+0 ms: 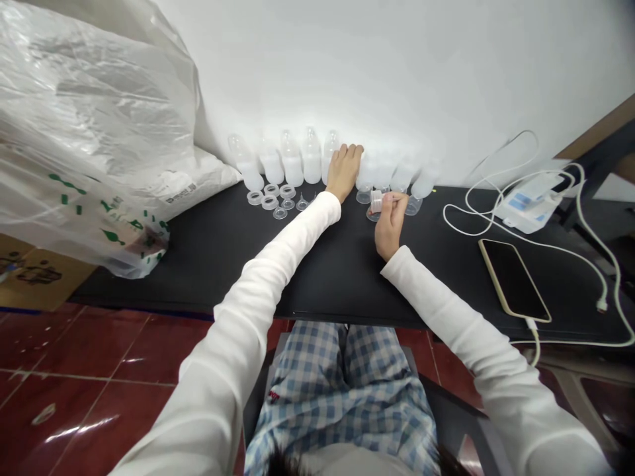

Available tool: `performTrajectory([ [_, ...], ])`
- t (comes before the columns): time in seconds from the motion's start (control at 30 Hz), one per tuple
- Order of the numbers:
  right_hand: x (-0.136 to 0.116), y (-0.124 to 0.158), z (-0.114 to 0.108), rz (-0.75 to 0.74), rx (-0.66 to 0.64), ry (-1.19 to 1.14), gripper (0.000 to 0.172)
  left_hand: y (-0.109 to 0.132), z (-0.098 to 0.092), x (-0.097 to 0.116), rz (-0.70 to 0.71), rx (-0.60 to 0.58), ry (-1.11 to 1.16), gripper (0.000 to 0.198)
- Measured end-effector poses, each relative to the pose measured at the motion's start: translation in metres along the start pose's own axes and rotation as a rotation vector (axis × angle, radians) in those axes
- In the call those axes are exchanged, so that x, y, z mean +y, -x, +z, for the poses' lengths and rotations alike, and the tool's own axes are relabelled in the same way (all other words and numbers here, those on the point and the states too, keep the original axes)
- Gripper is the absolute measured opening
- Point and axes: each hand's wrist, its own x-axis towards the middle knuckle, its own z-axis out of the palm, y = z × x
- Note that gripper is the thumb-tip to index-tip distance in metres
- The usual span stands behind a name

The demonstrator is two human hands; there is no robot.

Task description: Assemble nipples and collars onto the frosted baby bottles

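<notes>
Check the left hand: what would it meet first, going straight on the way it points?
Most likely the whitish bottle just to the right of the left hand; the two may already touch. The white wall is behind, but depth is unclear here.

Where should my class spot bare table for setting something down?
Bare black tabletop lies between the left sleeve and right sleeve, between the left sleeve and green-printed bag, and between the right sleeve and phone. Crowded: along the wall, with bottles and rings; around the white box.
</notes>
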Motion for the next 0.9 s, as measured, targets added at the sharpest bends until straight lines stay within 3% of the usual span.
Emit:
performTrajectory([
  [0.13,0.001,0.0,0.0,-0.006,0.018,-0.005,0.048,0.013,-0.023,0.006,0.069,0.067,0.013,0.037],
  [0.27,0.004,0.001,0.0,-0.029,0.003,0.0,0.044,0.046,-0.05,0.014,0.093,0.134,0.012,0.031],
  [0.37,0.007,0.001,0.0,-0.042,-0.024,0.05,0.042,0.074,-0.059,0.013,0.152,0.114,0.026,0.031],
  [0.47,0.01,0.0,-0.002,-0.04,-0.045,0.067,0.041,0.094,-0.056,0.007,0.201,0.07,0.062,0.031],
  [0.57,0.013,-0.001,-0.003,-0.022,-0.059,0.061,0.042,0.105,-0.044,0.0,0.184,0.137,0.127,0.03],
  [0.7,0.014,-0.003,-0.003,0.01,-0.072,0.047,0.046,0.11,-0.021,-0.01,-0.005,0.254,0.285,0.065],
  [0.77,0.013,-0.004,-0.002,0.009,-0.089,0.061,0.047,0.111,-0.013,-0.014,-0.137,0.157,0.388,0.075],
  [0.9,0.005,-0.009,-0.004,-0.075,-0.099,0.081,0.046,0.115,-0.016,-0.013,-0.283,-0.139,0.521,0.05],
])
